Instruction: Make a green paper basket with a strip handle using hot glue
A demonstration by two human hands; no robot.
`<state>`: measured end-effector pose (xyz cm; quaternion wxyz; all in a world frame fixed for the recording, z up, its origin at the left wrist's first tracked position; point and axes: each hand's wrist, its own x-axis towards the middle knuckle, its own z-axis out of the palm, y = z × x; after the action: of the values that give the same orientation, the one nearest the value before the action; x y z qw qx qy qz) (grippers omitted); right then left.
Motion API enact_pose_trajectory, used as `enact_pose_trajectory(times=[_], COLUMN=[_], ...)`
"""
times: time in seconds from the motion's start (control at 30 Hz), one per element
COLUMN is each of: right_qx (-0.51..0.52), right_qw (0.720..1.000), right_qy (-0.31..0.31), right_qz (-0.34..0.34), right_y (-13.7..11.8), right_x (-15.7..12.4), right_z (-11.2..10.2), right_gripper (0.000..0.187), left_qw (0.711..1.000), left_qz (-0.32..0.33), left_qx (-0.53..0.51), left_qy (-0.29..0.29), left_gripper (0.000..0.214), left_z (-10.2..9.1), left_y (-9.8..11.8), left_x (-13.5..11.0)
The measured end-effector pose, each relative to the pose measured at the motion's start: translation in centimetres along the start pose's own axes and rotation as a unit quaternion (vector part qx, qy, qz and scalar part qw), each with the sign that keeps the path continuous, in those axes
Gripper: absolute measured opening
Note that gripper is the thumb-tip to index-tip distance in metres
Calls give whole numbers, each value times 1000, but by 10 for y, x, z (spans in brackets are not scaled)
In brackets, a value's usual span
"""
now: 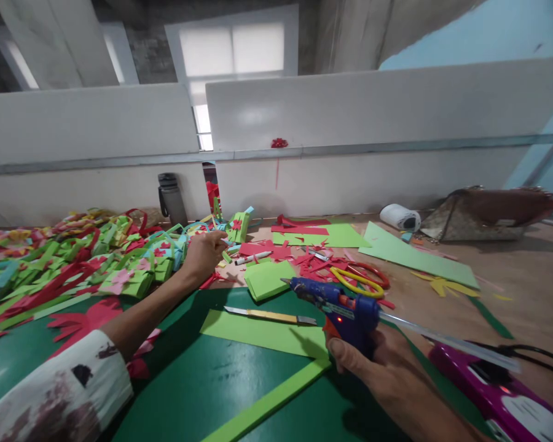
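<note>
My right hand (pixel 373 362) is wrapped round the grip of a blue hot glue gun (pixel 341 304). A clear glue stick (pixel 447 341) juts from its back, and a small orange light glows on its side. Stretched forward, my left hand (pixel 206 253) has its fingers closed beside a green paper bag (pixel 238 227) with red cut-outs; what they pinch, if anything, is hidden. Below the nozzle lies a folded green paper (pixel 270 279). A yellow craft knife (pixel 270 316) rests on a green paper strip (pixel 267 334).
Decorated paper bags (pixel 133 264) pile up on the left. Red scraps, yellow-handled scissors (pixel 357 282) and a marker (pixel 253 258) lie mid-table. A purple power strip (pixel 498 393) is at right; a handbag (pixel 488 215), white roll (pixel 400 217) and dark bottle (pixel 172 199) stand behind.
</note>
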<state>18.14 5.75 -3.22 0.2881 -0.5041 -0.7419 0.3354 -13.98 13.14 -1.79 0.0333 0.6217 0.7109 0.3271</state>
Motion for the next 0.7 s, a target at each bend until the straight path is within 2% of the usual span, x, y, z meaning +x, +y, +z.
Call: enact_pose_trajectory(times=[0.27, 0.47, 0.57, 0.7], right_qx=[-12, -9, -6, -37], right_qw=[1000, 1000, 998, 997], right_qy=[-13, -20, -45, -40], right_qz=[0, 22, 41, 46], right_y=[6, 0, -2, -7], right_x=[0, 0, 1, -2], right_z=[2, -1, -3, -8], right_gripper=[45, 50, 55, 55], left_qw=[998, 998, 997, 986], left_qz=[21, 37, 72, 150], left_qx=[52, 55, 40, 3], left_qy=[41, 10, -11, -77], left_gripper=[31, 25, 26, 20], left_z=[-1, -9, -15, -16], left_y=[-1, 10, 27, 53], left_x=[-4, -11, -27, -70])
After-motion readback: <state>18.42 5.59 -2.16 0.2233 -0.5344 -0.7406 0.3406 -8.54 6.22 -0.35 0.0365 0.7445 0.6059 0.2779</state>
